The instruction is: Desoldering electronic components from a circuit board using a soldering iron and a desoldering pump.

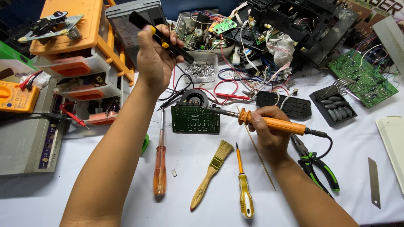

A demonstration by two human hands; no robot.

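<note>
My left hand (153, 56) is raised above the table and grips a black tool with a yellow band (162, 38), its tip slanting down to the right. My right hand (269, 132) holds an orange-handled soldering iron (277, 124) level, with its metal tip reaching left over the top edge of a green circuit board (195, 120). The board lies flat on the white table (189, 159) between my two forearms. A round black speaker (192, 98) sits just behind the board.
In front lie an orange screwdriver (159, 166), a paint brush (211, 172), a yellow screwdriver (245, 189), green-handled pliers (315, 162) and a blade (373, 180). An orange drawer unit (84, 54), a yellow multimeter (14, 96), a screw tub (203, 69), and wires and boards crowd the back.
</note>
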